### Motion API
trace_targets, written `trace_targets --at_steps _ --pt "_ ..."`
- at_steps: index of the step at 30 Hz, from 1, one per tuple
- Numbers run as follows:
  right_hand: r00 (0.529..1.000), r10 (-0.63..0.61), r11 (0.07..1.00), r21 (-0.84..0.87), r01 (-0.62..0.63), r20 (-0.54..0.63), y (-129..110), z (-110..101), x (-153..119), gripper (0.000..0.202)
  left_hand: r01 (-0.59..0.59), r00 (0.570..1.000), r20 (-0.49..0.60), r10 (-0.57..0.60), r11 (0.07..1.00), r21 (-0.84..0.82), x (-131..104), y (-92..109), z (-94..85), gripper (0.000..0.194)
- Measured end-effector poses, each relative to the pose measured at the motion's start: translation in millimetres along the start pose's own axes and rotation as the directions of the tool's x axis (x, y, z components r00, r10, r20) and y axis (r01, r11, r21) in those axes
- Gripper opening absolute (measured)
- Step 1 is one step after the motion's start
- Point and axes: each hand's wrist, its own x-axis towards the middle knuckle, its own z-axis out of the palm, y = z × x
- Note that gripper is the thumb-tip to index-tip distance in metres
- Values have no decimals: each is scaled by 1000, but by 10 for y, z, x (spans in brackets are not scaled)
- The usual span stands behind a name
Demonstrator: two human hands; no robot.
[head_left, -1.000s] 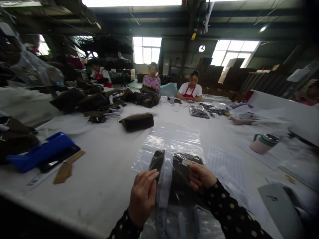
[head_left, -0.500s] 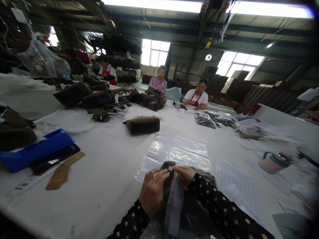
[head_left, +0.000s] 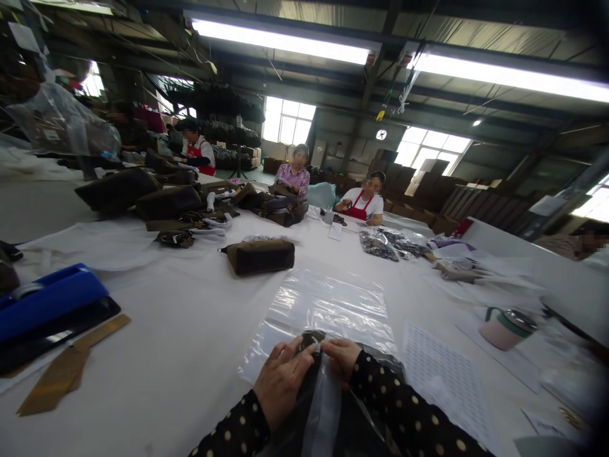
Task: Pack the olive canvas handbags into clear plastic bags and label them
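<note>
A dark bag [head_left: 307, 387] in clear plastic lies flat on the table in front of me, with a pale translucent strip [head_left: 323, 412] running down its middle. At its far end is a small white sticker [head_left: 317, 348]. My left hand [head_left: 280, 381] rests on the bag with fingers stretched out, the index fingertip beside the sticker. From the other side, my right hand [head_left: 343, 357] has its fingers pressed together at the sticker's edge; its thumb is mostly hidden. Just beyond both hands spreads a shiny clear plastic bag [head_left: 328, 304].
An olive pouch [head_left: 261, 257] lies ahead, with more dark bags [head_left: 166, 202] piled behind. To the left are a blue tape dispenser [head_left: 57, 298] and brown tape [head_left: 71, 368]. A printed sheet [head_left: 438, 368] and lidded mug [head_left: 508, 328] sit right. Several co-workers [head_left: 364, 203] are across the table.
The camera view has tilted up and shifted right. Both hands stay at the sticker, with the right fingers now nearer to it and more curled. A co-worker opposite has raised a hand.
</note>
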Motion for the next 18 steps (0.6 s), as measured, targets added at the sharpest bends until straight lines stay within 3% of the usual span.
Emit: trace_targets --at_steps 3,6,8,11,12,14,15,16,18 --pt "1000 -18 975 -223 15 -11 -97 -103 -39 38 -10 999 47 9 1000 15 -45 -35 80 36" --pt "990 -128 888 -453 86 -62 -201 -180 -121 31 -15 997 78 16 1000 -13 -60 -41 164 34" --pt "966 -251 711 -689 143 -58 -237 -162 -198 37 -14 996 86 17 999 -36 -34 -39 196 34" --pt "933 -360 262 -957 128 26 -247 -85 -344 39 8 998 64 -4 997 -73 -29 -46 145 34" --pt "921 -387 180 -976 121 43 -254 -71 -394 37 42 998 46 -39 996 -83 -75 -47 91 34" --pt "874 -479 202 -959 201 82 -287 -61 -478 32 208 978 -5 -209 973 -102 -287 -28 -76 31" --pt "833 -538 231 -928 291 127 -312 -50 -504 31 337 939 -23 -342 934 -118 -455 -2 -182 32" --pt "785 -588 244 -884 399 192 -338 -23 -513 29 487 868 -34 -496 862 -141 -655 37 -294 36" --pt "690 -630 223 -768 601 357 -379 119 -473 29 734 664 43 -746 641 -223 -1094 149 -518 45"
